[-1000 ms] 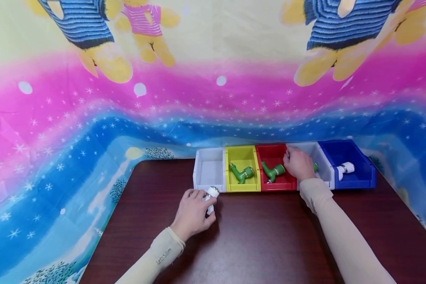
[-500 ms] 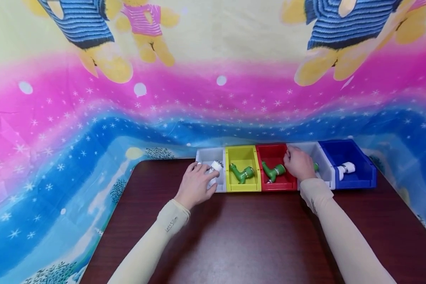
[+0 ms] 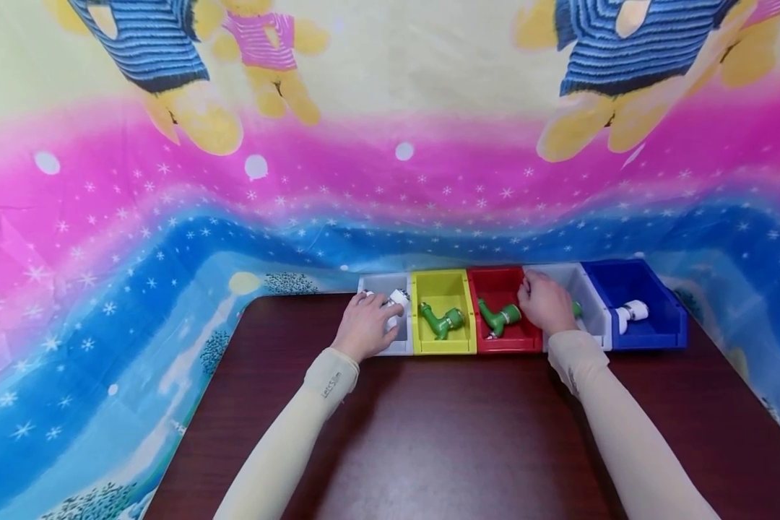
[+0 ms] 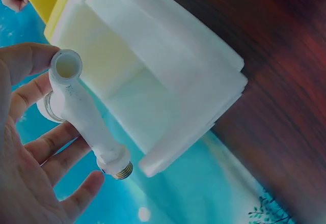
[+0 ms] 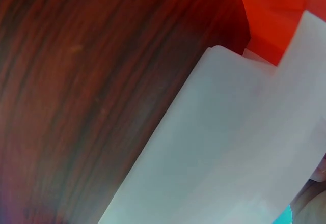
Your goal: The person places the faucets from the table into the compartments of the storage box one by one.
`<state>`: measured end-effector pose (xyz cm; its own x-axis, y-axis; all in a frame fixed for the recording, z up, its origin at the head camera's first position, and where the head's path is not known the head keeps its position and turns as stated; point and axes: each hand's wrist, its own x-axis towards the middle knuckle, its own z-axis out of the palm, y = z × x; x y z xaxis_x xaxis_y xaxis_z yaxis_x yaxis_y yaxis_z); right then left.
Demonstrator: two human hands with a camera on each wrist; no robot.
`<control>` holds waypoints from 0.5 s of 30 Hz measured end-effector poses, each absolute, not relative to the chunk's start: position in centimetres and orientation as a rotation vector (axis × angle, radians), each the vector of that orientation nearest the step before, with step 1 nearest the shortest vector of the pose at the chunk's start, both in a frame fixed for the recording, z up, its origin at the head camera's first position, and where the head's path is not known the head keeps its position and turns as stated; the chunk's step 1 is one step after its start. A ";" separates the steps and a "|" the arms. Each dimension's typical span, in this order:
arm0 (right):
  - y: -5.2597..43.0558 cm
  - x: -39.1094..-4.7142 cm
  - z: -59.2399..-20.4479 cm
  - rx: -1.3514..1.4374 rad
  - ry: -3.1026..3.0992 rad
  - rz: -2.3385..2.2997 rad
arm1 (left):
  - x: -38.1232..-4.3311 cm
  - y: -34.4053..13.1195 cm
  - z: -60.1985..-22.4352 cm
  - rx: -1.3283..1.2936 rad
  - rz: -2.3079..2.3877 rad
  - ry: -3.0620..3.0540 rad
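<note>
My left hand holds a white plastic tap over the leftmost white bin. In the left wrist view, thumb and fingers grip the tap near its round opening, and its brass-coloured threaded end points away from the palm. The little finger stands off it. My right hand, fingers curled, lies at the wall between the red bin and the second white bin; I cannot tell whether it grips that wall. A green tap shows partly behind this hand.
Five-coloured row aside, a yellow bin and the red bin each hold a green tap. At the right end, a blue bin holds another white tap. The dark wooden table ends at a printed cloth backdrop.
My left hand has carried the white tap forward from the table in front of the leftmost white bin to over that bin. The right hand has stayed in place.
</note>
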<state>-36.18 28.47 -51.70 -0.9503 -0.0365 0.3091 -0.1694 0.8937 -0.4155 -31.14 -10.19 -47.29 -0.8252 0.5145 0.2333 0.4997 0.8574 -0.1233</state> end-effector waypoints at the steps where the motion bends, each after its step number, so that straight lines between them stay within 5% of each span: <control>1: 28.4 -36.2 -51.7 0.152 -2.766 0.647 | -31.3 -10.2 -47.4 -0.764 0.082 -2.786; 15: 28.5 -36.3 -51.7 0.130 -2.783 0.645 | -32.2 -10.8 -48.6 -0.787 0.049 -2.780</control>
